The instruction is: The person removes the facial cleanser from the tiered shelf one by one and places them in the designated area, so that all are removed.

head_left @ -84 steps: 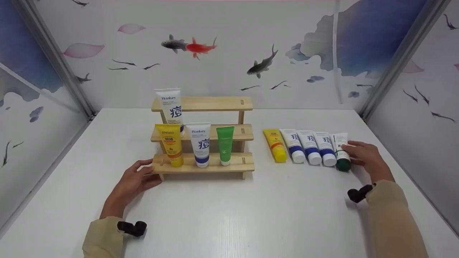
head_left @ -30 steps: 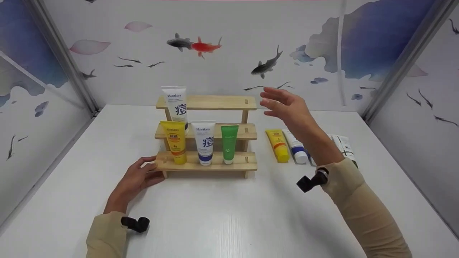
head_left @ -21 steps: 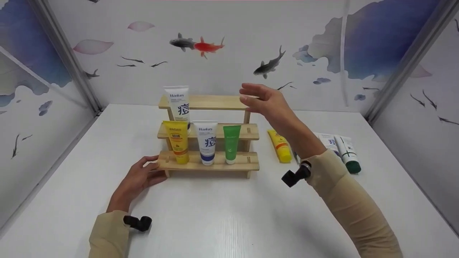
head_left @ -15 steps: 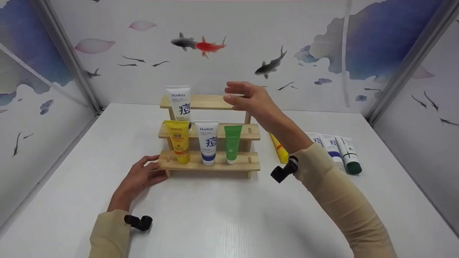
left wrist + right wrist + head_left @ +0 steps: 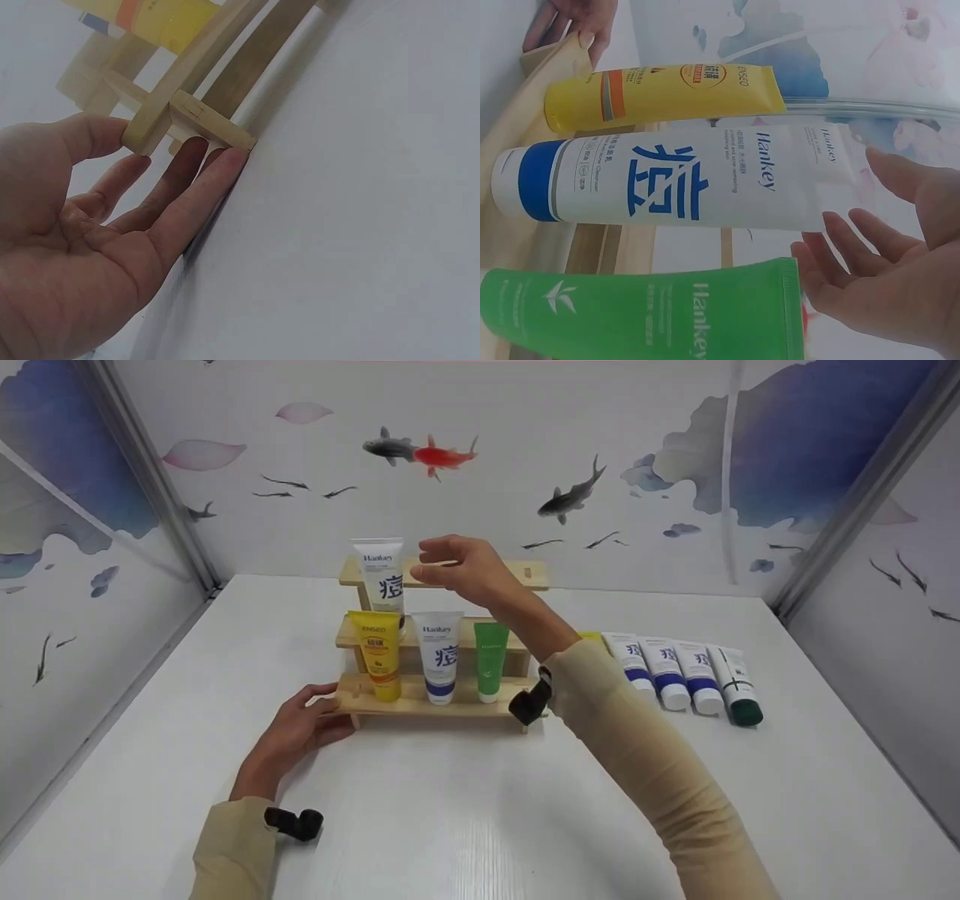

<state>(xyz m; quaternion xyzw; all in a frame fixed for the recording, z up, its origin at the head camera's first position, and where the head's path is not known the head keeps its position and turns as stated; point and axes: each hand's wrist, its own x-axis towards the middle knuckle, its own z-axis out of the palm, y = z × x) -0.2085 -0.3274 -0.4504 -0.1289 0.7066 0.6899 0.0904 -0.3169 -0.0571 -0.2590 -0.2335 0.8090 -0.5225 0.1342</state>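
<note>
A three-tier wooden rack (image 5: 412, 706) stands on the table. On its lowest tier stand a yellow tube (image 5: 379, 656), a white-and-blue tube (image 5: 437, 660) and a green tube (image 5: 490, 667). Behind them, another white Hankey tube (image 5: 381, 574) stands upright at the left of the middle tier. My left hand (image 5: 292, 727) holds the left end of the lowest tier, thumb on the board (image 5: 150, 127) and fingers below by the leg. My right hand (image 5: 476, 574) hovers with loosely bent fingers just right of the rear white tube, apparently apart from it and holding nothing.
Right of the rack lies a row of tubes: a yellow one (image 5: 591, 637) mostly hidden by my right sleeve (image 5: 637, 742), several white-and-blue ones (image 5: 664, 675), and a white tube with a dark green cap (image 5: 735, 682). Printed walls (image 5: 480, 510) enclose the white table (image 5: 420, 810).
My right hand has left the green-capped tube at the row's end and moved left, over the rack to the rear white tube. My left hand stays on the rack.
</note>
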